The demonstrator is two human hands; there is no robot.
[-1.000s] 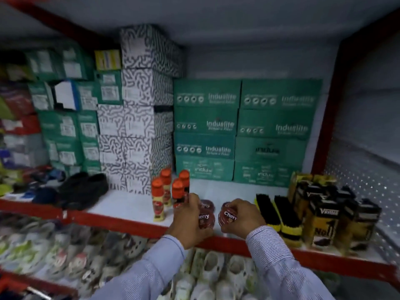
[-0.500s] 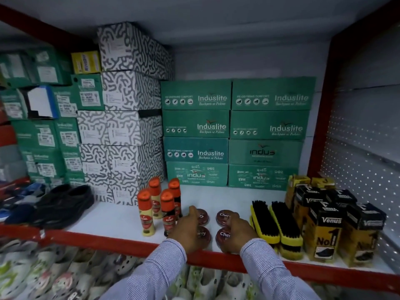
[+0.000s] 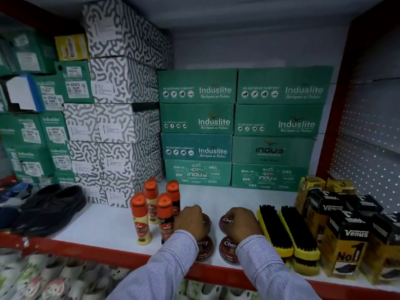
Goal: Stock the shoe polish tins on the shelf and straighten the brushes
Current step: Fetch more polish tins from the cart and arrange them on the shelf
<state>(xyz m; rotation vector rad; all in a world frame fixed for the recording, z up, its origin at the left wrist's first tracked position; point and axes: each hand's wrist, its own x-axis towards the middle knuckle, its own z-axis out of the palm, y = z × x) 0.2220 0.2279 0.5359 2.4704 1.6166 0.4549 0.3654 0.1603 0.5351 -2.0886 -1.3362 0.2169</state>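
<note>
Four dark red shoe polish tins sit on the white shelf (image 3: 104, 226) in two rows. The front pair (image 3: 227, 250) shows "Cherry" lids near the red shelf edge. My left hand (image 3: 191, 221) curls over the rear left tin (image 3: 206, 219), hiding most of it. My right hand (image 3: 243, 224) grips the rear right tin (image 3: 225, 221). Just to the right, two yellow-backed brushes (image 3: 285, 232) with black bristles lie side by side, bristles up, slightly angled, on top of other brushes.
Several orange-capped Kiwi bottles (image 3: 151, 211) stand left of the tins. Black and yellow Venus boxes (image 3: 344, 237) crowd the right end. Green Induslite boxes (image 3: 238, 126) and patterned boxes (image 3: 116, 118) fill the back. Black shoes (image 3: 49, 208) lie at the left.
A second ago both hands held tins above the shelf's front edge. The tins now rest on the shelf in two rows, with my hands on the rear pair.
</note>
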